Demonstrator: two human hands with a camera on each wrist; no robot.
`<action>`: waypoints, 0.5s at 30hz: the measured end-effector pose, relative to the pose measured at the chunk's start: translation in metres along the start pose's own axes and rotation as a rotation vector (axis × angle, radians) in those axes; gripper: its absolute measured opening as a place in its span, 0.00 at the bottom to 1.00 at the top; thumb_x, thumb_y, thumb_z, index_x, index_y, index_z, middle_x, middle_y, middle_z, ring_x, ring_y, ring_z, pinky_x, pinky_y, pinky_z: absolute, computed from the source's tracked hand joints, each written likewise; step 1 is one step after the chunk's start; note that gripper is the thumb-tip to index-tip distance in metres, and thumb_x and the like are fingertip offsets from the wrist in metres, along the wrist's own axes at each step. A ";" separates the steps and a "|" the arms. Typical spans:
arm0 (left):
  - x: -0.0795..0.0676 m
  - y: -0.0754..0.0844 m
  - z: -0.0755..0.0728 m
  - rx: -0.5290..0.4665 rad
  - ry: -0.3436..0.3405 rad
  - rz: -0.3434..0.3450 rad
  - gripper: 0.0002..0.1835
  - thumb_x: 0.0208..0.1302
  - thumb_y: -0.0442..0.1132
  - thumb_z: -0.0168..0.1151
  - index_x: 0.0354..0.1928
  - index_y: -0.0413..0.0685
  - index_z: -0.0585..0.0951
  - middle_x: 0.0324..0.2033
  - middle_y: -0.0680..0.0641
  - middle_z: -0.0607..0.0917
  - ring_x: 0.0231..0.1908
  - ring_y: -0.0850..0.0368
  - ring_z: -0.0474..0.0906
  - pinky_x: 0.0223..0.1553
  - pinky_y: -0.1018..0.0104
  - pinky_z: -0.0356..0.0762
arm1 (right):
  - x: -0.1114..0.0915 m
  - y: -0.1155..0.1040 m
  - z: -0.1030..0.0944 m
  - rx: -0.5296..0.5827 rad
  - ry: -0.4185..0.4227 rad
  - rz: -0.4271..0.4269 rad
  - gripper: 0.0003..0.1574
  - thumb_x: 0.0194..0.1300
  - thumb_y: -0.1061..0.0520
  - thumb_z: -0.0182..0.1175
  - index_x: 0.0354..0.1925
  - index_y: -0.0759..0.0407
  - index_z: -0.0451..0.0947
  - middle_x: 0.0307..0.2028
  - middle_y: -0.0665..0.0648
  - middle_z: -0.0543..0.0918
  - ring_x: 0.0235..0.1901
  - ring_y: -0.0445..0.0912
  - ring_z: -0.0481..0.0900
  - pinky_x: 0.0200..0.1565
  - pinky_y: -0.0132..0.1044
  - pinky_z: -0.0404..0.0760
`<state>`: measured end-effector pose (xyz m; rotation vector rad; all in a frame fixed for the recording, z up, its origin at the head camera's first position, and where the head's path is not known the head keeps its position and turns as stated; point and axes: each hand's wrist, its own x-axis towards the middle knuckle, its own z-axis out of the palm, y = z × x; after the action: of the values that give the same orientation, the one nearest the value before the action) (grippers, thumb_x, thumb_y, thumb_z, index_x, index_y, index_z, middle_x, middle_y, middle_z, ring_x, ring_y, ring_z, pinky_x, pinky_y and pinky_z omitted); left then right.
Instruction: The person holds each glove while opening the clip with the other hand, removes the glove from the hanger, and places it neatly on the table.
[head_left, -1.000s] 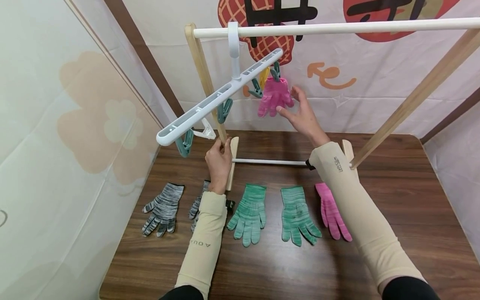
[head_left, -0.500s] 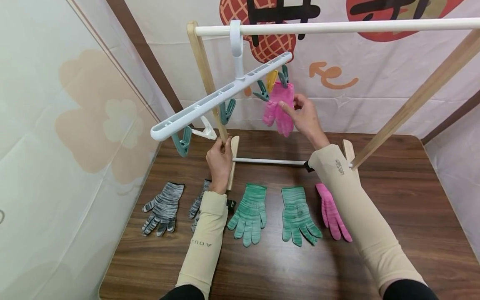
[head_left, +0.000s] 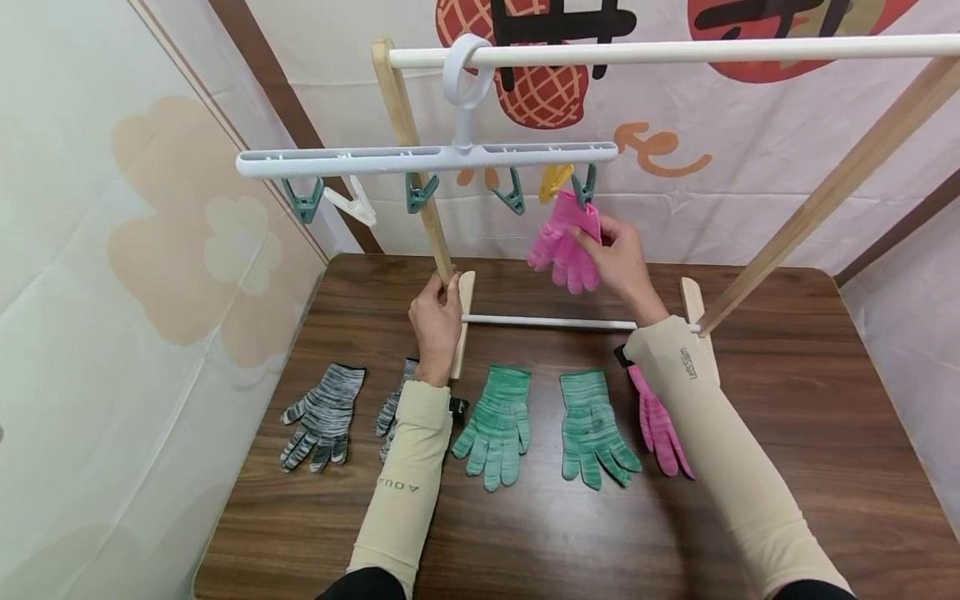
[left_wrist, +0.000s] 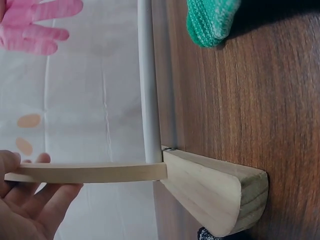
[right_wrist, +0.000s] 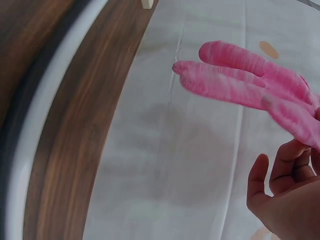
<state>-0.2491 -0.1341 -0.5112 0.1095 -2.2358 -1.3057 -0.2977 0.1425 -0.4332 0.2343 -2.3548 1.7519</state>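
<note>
In the head view a pink glove (head_left: pixel 564 242) hangs by its cuff from a green clip (head_left: pixel 584 185) at the right end of a pale hanger (head_left: pixel 352 160). My right hand (head_left: pixel 624 260) pinches the glove's edge between thumb and fingers. In the right wrist view the glove's fingers (right_wrist: pixel 225 80) point away from my hand. My left hand (head_left: pixel 437 321) grips the lower part of the rack's wooden upright (head_left: pixel 412 125). The left wrist view shows my fingers around that upright (left_wrist: pixel 90 173), close above its wooden foot (left_wrist: pixel 215 190).
The hanger hooks over the white top rail (head_left: pixel 675 52). It also carries a yellow clip (head_left: pixel 553 180), a white clip (head_left: pixel 354 202) and several green ones. On the table lie a grey striped glove (head_left: pixel 324 417), another partly hidden, two green gloves (head_left: pixel 495 429) and a pink one (head_left: pixel 660 425).
The hanger has swung from a slant to nearly parallel with the rail, its right end coming nearer. My right hand went from open beside the pink glove to pinching it. My left hand stayed put.
</note>
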 end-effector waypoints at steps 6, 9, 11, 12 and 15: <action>0.000 0.002 0.000 -0.010 0.001 0.005 0.15 0.78 0.46 0.59 0.59 0.51 0.86 0.53 0.43 0.90 0.49 0.45 0.91 0.46 0.48 0.88 | -0.014 0.004 -0.009 0.033 0.024 0.021 0.20 0.69 0.50 0.70 0.52 0.63 0.87 0.35 0.46 0.87 0.33 0.37 0.79 0.35 0.27 0.76; 0.000 0.001 0.001 -0.028 0.008 0.011 0.15 0.78 0.44 0.60 0.59 0.50 0.86 0.52 0.42 0.91 0.49 0.45 0.90 0.47 0.48 0.88 | -0.018 0.005 -0.013 0.040 0.038 0.008 0.19 0.69 0.52 0.71 0.51 0.64 0.87 0.32 0.40 0.85 0.32 0.36 0.78 0.34 0.27 0.75; 0.000 0.000 0.002 -0.039 0.010 0.013 0.14 0.78 0.43 0.60 0.59 0.50 0.87 0.52 0.41 0.91 0.48 0.44 0.91 0.45 0.48 0.88 | -0.021 0.005 -0.015 0.027 0.041 -0.004 0.18 0.69 0.54 0.70 0.52 0.65 0.86 0.30 0.38 0.83 0.31 0.35 0.76 0.32 0.27 0.74; 0.000 0.000 0.002 -0.045 0.009 0.012 0.14 0.78 0.43 0.60 0.58 0.50 0.87 0.51 0.40 0.91 0.48 0.44 0.91 0.45 0.47 0.88 | -0.023 0.005 -0.016 0.020 0.042 -0.009 0.18 0.70 0.55 0.69 0.52 0.66 0.86 0.30 0.38 0.82 0.30 0.35 0.75 0.32 0.27 0.73; -0.001 -0.001 0.001 -0.048 -0.003 0.006 0.15 0.79 0.44 0.59 0.59 0.49 0.86 0.50 0.39 0.90 0.46 0.44 0.91 0.41 0.48 0.87 | -0.031 -0.004 -0.017 0.012 0.033 -0.021 0.17 0.70 0.59 0.68 0.52 0.69 0.85 0.29 0.40 0.81 0.29 0.36 0.73 0.30 0.27 0.70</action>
<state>-0.2487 -0.1333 -0.5129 0.0839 -2.2039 -1.3560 -0.2657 0.1582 -0.4325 0.2292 -2.3109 1.7473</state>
